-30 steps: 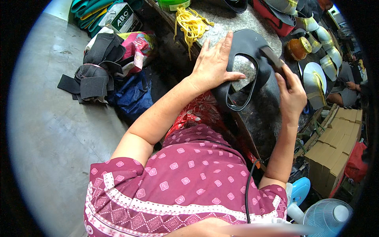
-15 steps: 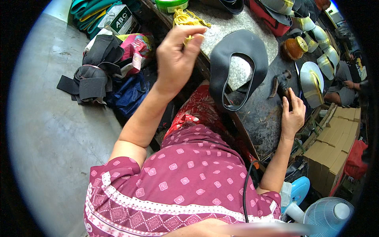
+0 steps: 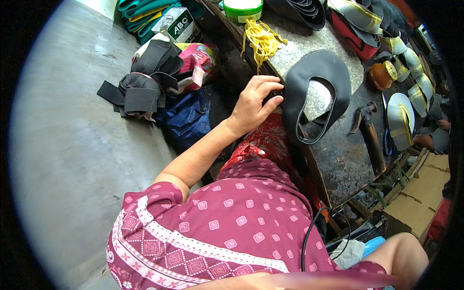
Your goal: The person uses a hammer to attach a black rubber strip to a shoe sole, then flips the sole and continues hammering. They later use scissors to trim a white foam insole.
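A black oval shoe upper (image 3: 338,79) with a long opening lies at the near edge of the bench, partly over a pale stone slab (image 3: 355,72). Just left of it is my left hand (image 3: 253,104), fingers bent and apart from the thumb. The fingertips come up to the upper's left edge; contact is unclear, and I see nothing held. My right hand is out of view; only the bent right arm shows at the lower right. A hammer (image 3: 373,140) with a dark wooden handle rests on the dark bench top (image 3: 343,164).
Yellow cords (image 3: 263,41) hang over the bench edge beside a green tub (image 3: 243,9). An amber jar (image 3: 383,75) and several silver-and-yellow sandal pieces (image 3: 400,113) are at the right. Bundled black strips (image 3: 145,84) sit at the left, and cardboard (image 3: 425,188) at the lower right.
My left hand has come down from near the yellow cords to the upper's edge. My right hand has left the hammer area and gone out of view. The camera view has shifted.
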The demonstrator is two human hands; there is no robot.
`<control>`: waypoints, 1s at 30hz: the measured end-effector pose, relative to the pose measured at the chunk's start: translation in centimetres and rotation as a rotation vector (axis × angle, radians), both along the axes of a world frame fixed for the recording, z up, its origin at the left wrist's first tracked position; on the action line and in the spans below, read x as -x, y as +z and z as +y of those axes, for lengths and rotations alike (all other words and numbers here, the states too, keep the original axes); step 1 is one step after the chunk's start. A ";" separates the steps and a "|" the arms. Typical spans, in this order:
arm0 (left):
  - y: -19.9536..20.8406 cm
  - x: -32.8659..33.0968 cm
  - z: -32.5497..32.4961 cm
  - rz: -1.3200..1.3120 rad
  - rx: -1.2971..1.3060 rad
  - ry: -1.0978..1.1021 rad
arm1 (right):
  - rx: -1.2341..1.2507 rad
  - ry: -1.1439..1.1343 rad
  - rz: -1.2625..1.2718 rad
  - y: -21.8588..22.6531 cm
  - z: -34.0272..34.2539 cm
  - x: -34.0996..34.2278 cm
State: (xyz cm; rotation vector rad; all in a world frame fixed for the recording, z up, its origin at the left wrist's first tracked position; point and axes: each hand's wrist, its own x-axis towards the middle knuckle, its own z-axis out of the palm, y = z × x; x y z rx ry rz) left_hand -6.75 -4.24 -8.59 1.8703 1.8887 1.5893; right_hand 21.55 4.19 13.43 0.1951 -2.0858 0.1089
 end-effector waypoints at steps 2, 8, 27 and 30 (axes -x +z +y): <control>0.2 0.1 0.5 0.007 0.005 0.007 | 0.075 0.011 -0.151 -1.9 -0.5 2.9; 0.8 0.1 1.5 0.010 -0.015 -0.027 | 0.216 -0.133 -0.367 -8.1 0.6 7.1; 1.5 0.3 1.9 0.044 0.005 -0.041 | 0.262 -0.271 -0.408 -9.2 2.6 7.2; 1.8 0.5 2.0 0.040 0.004 -0.028 | 0.196 -0.242 -0.332 -6.7 3.1 5.3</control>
